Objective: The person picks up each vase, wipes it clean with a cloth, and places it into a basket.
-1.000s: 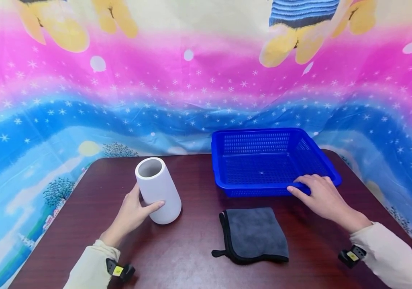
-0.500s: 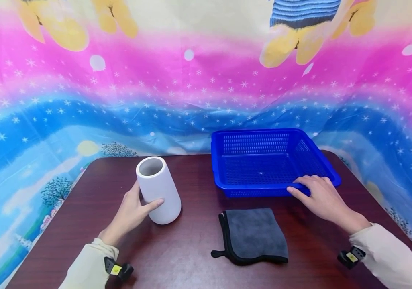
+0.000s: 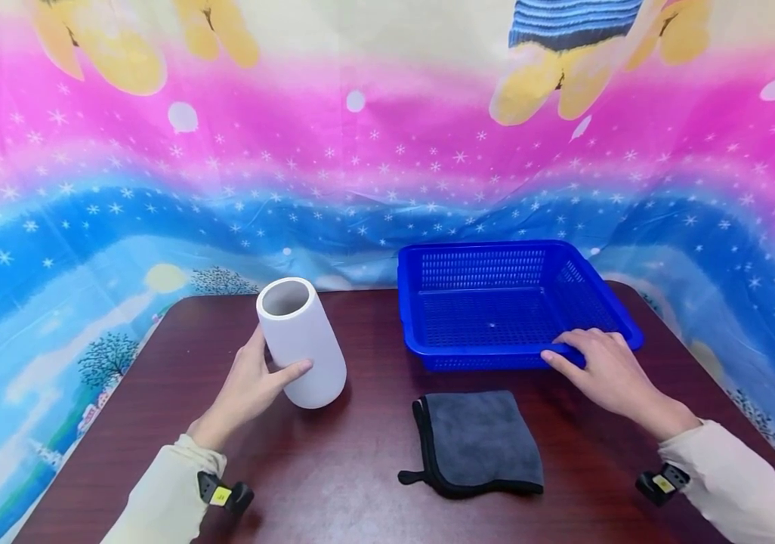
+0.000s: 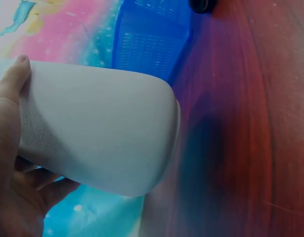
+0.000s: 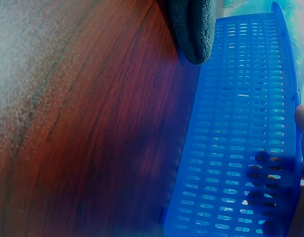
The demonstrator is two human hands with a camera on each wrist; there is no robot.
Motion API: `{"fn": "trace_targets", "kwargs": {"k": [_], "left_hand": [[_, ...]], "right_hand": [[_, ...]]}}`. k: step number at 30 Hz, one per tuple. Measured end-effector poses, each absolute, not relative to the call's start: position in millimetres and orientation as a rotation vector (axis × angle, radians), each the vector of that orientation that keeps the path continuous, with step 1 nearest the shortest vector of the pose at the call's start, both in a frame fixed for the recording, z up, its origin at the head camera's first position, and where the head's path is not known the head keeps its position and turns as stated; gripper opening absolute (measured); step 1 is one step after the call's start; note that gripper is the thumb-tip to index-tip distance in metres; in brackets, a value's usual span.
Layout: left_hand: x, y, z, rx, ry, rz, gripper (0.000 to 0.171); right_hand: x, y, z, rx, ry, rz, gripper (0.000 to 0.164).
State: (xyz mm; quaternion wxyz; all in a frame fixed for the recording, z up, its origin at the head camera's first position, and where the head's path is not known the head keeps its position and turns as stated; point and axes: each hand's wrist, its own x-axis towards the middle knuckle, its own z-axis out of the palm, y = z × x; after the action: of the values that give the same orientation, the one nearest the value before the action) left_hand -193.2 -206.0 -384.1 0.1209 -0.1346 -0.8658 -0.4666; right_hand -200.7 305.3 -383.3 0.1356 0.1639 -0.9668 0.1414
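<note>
My left hand grips a white vase round its side, thumb across the front and fingers behind. The vase is wider at the base, with its round mouth facing up. In the left wrist view the vase's base is off the dark table, which carries a shadow beside it. My right hand holds the near rim of a blue plastic basket, thumb outside and fingers over the edge. Behind the slotted basket wall, the fingers show as dark shapes in the right wrist view.
A folded grey cloth with black edging and a small loop lies in front of the basket. The brown table ends at the back against a patterned curtain. Each sleeved wrist wears a small black camera.
The left hand has raised the vase a little off the table and shifted it slightly away and to the right. The right hand, basket and cloth have stayed put.
</note>
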Motion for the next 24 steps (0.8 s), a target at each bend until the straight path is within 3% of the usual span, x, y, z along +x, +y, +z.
{"fn": "trace_targets", "kwargs": {"k": [24], "left_hand": [[-210, -188, -347, -0.450, -2.468, -1.286, 0.083]], "right_hand": [[-201, 306, -386, 0.456, -2.780, 0.409, 0.044]]}}
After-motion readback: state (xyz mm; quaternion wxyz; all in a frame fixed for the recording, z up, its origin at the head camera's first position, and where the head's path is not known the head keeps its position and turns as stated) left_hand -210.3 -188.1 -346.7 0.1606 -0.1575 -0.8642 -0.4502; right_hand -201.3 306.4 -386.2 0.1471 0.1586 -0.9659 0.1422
